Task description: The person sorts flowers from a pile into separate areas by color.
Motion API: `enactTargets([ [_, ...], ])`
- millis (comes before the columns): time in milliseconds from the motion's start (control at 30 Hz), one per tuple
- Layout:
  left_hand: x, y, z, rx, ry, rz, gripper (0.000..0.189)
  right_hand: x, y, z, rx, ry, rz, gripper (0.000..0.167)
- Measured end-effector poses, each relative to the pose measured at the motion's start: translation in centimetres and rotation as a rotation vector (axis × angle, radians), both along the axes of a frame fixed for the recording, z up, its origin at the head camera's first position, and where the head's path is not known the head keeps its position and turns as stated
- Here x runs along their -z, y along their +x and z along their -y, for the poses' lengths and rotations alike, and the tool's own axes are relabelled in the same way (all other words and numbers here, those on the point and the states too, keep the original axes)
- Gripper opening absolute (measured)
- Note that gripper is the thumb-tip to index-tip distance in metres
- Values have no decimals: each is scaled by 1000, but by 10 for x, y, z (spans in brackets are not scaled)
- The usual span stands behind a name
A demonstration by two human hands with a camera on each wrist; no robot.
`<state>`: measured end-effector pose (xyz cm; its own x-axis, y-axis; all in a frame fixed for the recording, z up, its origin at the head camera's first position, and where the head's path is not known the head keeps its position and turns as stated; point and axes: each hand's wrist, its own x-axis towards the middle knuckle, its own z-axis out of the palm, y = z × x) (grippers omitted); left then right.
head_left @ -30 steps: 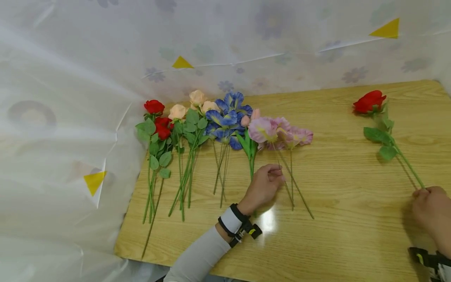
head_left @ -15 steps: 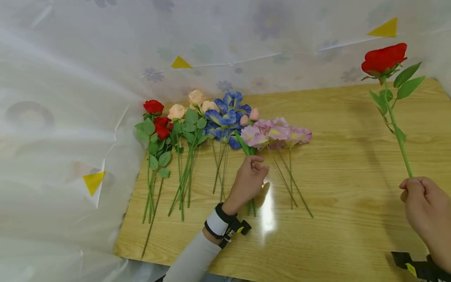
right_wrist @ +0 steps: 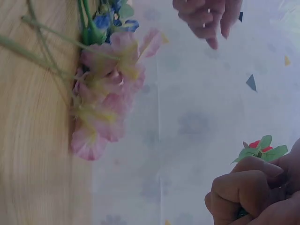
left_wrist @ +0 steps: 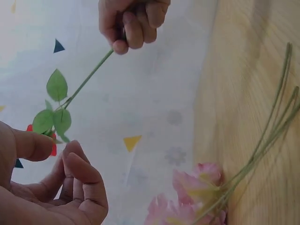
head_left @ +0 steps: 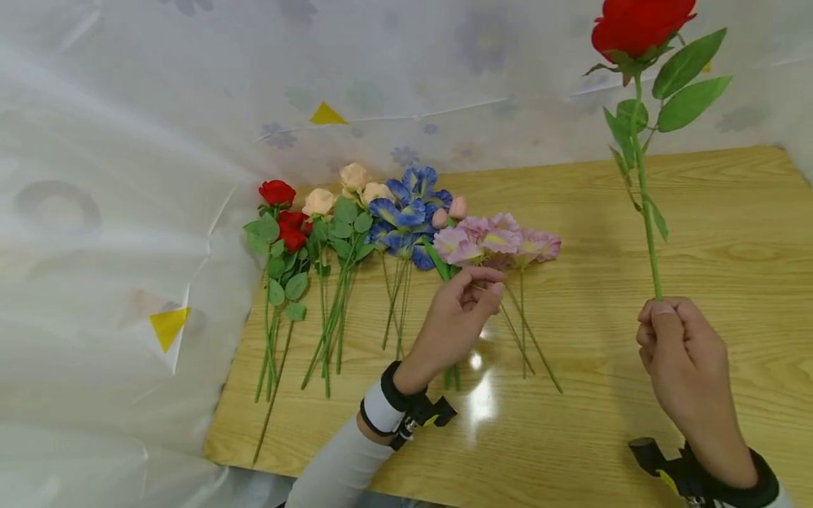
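My right hand [head_left: 689, 367] grips the lower stem of a red rose [head_left: 648, 28] and holds it upright above the table, its bloom cut off by the top edge of the head view. Green leaves [head_left: 692, 102] stand out from its stem. My left hand [head_left: 454, 321] hangs over the table with loosely bent fingers and nothing between them, as the left wrist view also shows. Beneath and beyond it lie pink-purple irises [head_left: 502, 236] with crossed thin stems. Pink tulips [head_left: 457, 207] lie beside these, their stems partly hidden by the left hand.
Further left on the wooden table [head_left: 603, 437] lie blue irises [head_left: 406, 212], peach roses [head_left: 319, 202] and more red roses [head_left: 277, 192], side by side with stems toward me. A pale flower-print sheet [head_left: 190, 106] walls off the back and left.
My right hand has raised the red rose off the table, tipped it upright and brought it leftward. The left hand has let go of a pink-purple iris, which now lies with the others.
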<state>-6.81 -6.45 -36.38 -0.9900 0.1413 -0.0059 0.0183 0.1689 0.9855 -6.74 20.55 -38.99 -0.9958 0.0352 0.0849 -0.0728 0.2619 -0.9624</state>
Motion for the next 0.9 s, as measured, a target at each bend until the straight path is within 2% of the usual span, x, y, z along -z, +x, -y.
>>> enactTargets([
  [233,-13,-1,-19,112,76,-58,32,-10,6,34,-112,-160,-131,29],
  [400,-22,-2,-28,186,201,-69,35,-14,12,54,-192,-165,-175,28],
  [533,-28,-3,-35,209,279,-52,37,-15,16,66,-255,-176,-200,26],
  [700,-30,-1,-37,159,324,-82,34,-14,17,78,-323,-265,-245,26],
  [800,-29,0,-35,105,300,-139,31,-15,18,84,-362,-256,-242,25],
  [900,-29,1,-33,70,258,-193,29,-18,19,86,-398,-202,-215,24],
])
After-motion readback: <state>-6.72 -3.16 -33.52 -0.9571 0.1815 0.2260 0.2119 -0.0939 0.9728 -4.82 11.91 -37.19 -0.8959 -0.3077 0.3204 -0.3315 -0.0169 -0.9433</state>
